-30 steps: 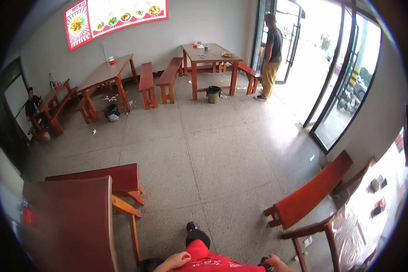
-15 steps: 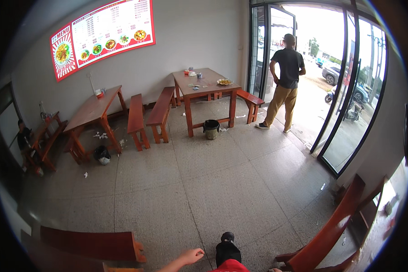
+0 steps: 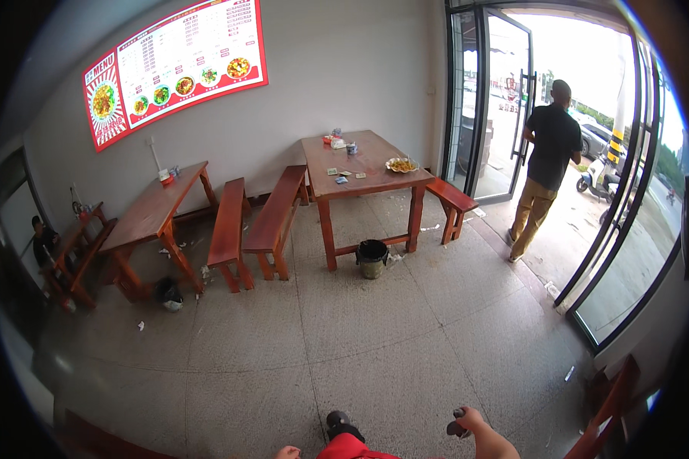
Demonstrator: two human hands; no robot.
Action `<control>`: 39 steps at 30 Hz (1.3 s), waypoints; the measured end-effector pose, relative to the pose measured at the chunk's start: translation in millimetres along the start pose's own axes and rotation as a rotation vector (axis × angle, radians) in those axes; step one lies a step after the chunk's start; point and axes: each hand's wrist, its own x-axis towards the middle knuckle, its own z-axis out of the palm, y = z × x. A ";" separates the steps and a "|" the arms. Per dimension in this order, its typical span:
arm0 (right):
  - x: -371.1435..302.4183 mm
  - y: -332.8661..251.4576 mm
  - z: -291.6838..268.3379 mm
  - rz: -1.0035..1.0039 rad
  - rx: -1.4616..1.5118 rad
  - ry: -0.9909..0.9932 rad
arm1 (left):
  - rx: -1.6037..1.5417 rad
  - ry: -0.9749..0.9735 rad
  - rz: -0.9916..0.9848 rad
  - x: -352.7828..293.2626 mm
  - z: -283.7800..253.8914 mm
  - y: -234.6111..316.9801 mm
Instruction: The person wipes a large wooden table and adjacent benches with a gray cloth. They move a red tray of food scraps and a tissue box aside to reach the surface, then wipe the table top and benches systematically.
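At the lower right, my right hand [image 3: 473, 419] is held out over the floor, its fingers closed on a small dark object [image 3: 457, 428] whose kind I cannot make out. My left hand [image 3: 287, 453] shows only in part at the bottom edge; its fingers are too cut off to read. Between the hands are my red clothing [image 3: 348, 447] and a dark shoe [image 3: 337, 418] on the grey floor. Ahead stands a wooden table [image 3: 367, 157] bearing a plate of food [image 3: 401, 165], several flat notes or cards [image 3: 341, 180] and a small blue-and-white container [image 3: 351, 148].
Red-brown benches [image 3: 278, 210] flank the tables, and a black bin [image 3: 372, 258] stands before the nearest one. A second table [image 3: 157, 206] lies left. A person [image 3: 547, 164] walks out by the open glass door [image 3: 505, 107]. Another person [image 3: 43, 237] sits far left.
My view has moved forward, toward the table. The right hand has come into view with the dark object; the left has dropped toward the lower edge. The person at the doorway has stepped farther out.
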 end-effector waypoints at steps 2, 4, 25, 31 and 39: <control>24.7 -62.8 -43.2 -0.030 0.132 0.028 | 0.030 -0.048 -0.035 49.7 17.6 39.2; 54.2 -107.7 -69.1 -0.065 0.268 0.059 | 0.090 -0.075 -0.072 99.0 20.4 61.2; 414.8 -114.6 -179.3 0.275 0.141 0.057 | 0.345 -0.420 -0.025 531.6 82.3 484.4; 543.6 -328.9 -403.3 -0.059 0.210 0.254 | 0.096 -0.226 -0.039 589.6 91.1 608.5; 665.6 -475.4 -472.2 -0.295 0.433 0.354 | -0.109 -0.019 0.149 735.3 63.4 758.1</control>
